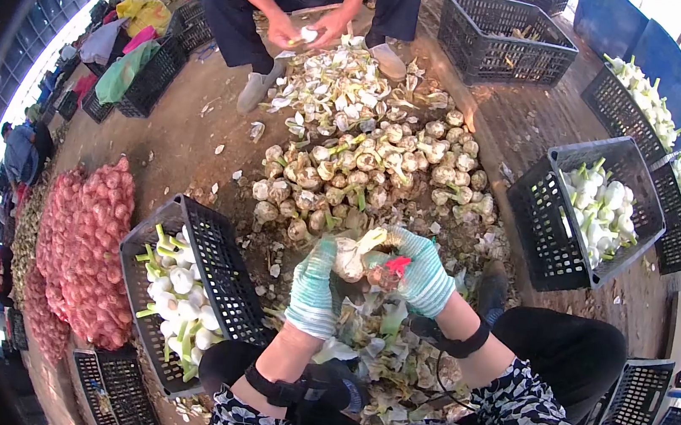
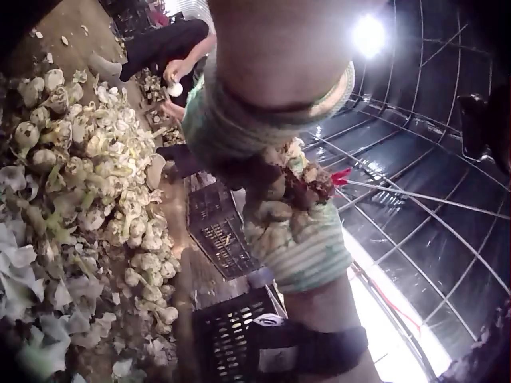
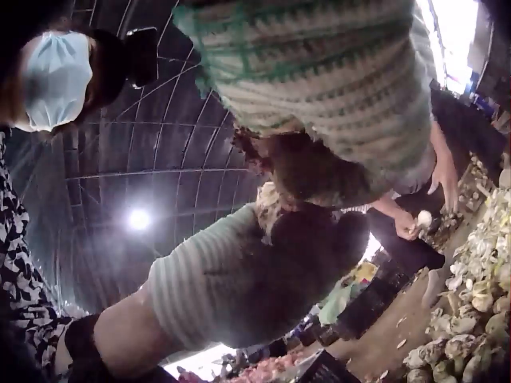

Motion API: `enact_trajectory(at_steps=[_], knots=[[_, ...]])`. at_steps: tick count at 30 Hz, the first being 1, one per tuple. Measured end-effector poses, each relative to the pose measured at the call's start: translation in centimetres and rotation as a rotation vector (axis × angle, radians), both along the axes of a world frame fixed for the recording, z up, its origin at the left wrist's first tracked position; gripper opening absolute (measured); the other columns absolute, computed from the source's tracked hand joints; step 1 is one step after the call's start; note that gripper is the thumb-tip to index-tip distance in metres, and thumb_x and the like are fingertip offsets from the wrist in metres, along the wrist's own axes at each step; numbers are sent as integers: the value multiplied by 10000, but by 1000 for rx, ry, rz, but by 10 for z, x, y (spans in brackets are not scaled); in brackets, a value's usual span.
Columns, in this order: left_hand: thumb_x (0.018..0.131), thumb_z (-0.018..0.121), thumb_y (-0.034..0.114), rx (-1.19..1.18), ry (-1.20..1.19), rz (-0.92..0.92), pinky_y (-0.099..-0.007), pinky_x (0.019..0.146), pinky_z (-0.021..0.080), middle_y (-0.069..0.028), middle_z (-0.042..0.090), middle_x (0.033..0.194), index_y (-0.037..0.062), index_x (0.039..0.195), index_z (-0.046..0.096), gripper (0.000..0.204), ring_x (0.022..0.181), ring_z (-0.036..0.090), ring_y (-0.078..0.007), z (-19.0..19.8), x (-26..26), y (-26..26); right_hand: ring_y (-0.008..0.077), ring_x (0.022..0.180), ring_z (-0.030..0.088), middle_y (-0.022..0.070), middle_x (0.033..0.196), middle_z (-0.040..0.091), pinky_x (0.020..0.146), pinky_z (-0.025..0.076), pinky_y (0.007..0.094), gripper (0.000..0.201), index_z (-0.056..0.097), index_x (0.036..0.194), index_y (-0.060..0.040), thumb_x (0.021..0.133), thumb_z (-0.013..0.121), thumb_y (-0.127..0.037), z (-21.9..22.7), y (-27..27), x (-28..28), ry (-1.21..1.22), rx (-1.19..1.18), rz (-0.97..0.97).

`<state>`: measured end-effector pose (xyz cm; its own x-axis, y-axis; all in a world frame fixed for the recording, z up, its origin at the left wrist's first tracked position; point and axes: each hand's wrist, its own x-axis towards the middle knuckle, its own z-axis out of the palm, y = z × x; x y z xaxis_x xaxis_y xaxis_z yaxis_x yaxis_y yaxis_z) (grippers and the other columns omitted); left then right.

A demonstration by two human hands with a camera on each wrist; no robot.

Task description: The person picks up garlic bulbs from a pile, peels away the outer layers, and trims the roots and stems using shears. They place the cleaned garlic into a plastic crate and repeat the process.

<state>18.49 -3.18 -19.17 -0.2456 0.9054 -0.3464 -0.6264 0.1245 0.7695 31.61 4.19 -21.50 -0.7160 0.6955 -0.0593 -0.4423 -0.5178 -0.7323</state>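
Both hands wear pale green striped gloves with dirt-darkened fingers and meet in front of the body in the head view. Between them is a whitish garlic bulb (image 1: 349, 259) with a short pale stem (image 1: 373, 239). My left hand (image 1: 315, 288) grips the bulb from the left side. From the right, my right hand (image 1: 419, 275) closes its fingers at the stem side. A small red scrap (image 1: 398, 265) shows at the right hand's thumb side, above a rough brown patch; what it is, I cannot tell. In both wrist views the gloves largely hide the bulb.
Untrimmed garlic (image 1: 337, 170) lies heaped ahead, with peeled skins around it. Black crates of white garlic stand left (image 1: 216, 257) and right (image 1: 530, 227). Red net sacks (image 1: 93, 250) lie far left. Opposite, a seated person's hands (image 1: 316, 31) hold a white bulb.
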Motion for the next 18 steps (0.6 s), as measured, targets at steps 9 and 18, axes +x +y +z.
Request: enact_trajectory(at_steps=[9,18], knots=[[806,388,526,-117,-74,-93,-267,416,407,-52,578,671,67,960,536,506,479,520,-159,10,-3,1,163,623,595,95,745,598,521,471,215,236,510,977,-6,768,559,-103,-12,1,6,-219,177,5],[810,488,413,-49,44,60,-259,425,427,-60,577,701,37,923,533,395,531,543,-157,-3,-1,3,189,733,591,122,825,580,594,495,272,118,518,913,-24,822,451,-59,-16,-1,3,-54,-194,-70]])
